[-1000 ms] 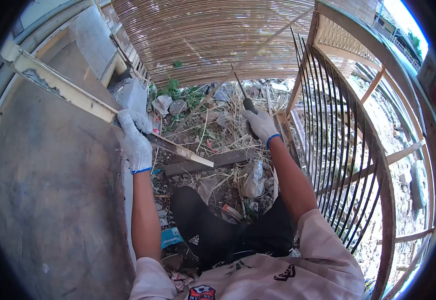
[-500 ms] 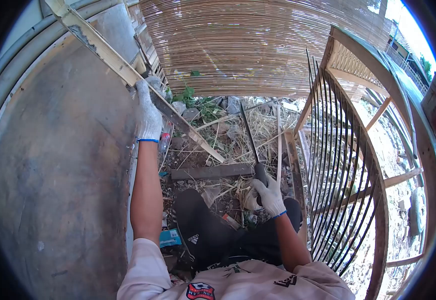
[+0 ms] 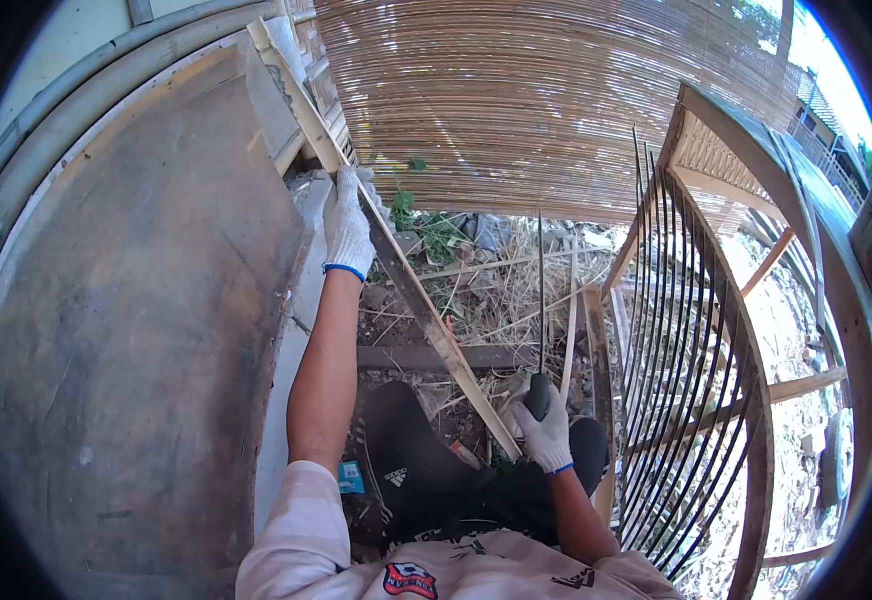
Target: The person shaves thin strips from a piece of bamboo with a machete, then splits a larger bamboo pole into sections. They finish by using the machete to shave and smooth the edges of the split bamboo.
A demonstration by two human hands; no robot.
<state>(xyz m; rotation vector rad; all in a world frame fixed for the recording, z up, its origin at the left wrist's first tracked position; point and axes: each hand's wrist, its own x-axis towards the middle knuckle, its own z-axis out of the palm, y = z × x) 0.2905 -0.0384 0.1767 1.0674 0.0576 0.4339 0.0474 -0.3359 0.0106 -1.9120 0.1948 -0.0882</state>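
Note:
My left hand, in a white knitted glove with a blue cuff, is closed around a long wooden strip. The strip slants from the upper left down toward my right knee, its pale lower end close to my right hand. That right hand, gloved the same way, grips the black handle of a long knife. Its narrow dark blade points away from me, nearly upright in view and seen almost edge-on. Strip and blade are apart.
A large worn board fills the left side. On the right stands a wooden frame with several thin dark rods. Ahead hangs a bamboo screen. A wooden beam lies across the littered ground, near a blue packet.
My left hand has drawn the strip toward me and to the right, bringing its lower end near my right hand. The knife has turned from leaning left to nearly upright.

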